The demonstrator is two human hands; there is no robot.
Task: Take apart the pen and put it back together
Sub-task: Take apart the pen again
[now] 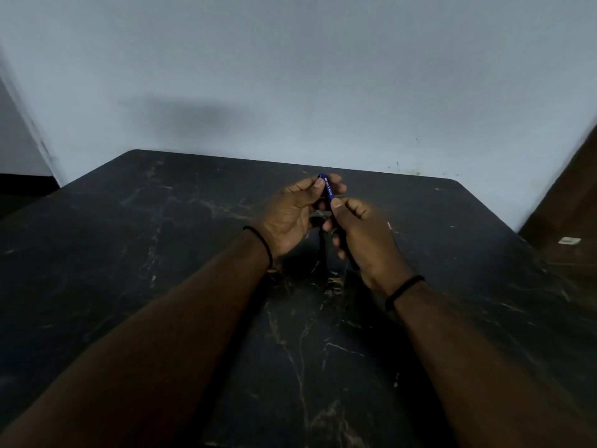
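A blue pen (328,190) with white lettering is held up over the far middle of the dark marbled table (161,253), its far end pointing away from me. My left hand (290,215) pinches the pen's far end between thumb and fingers. My right hand (365,240) grips the near part, thumb pressed on the barrel, and the dark lower end runs down through its curled fingers. Each wrist wears a thin black band. The pen's near tip is hidden by my right hand.
A pale wall (290,76) rises directly behind the table's far edge. A brown wooden surface (568,205) stands at the right, with a small white object (570,240) near its base. A small light speck (389,225) lies on the table by my right hand.
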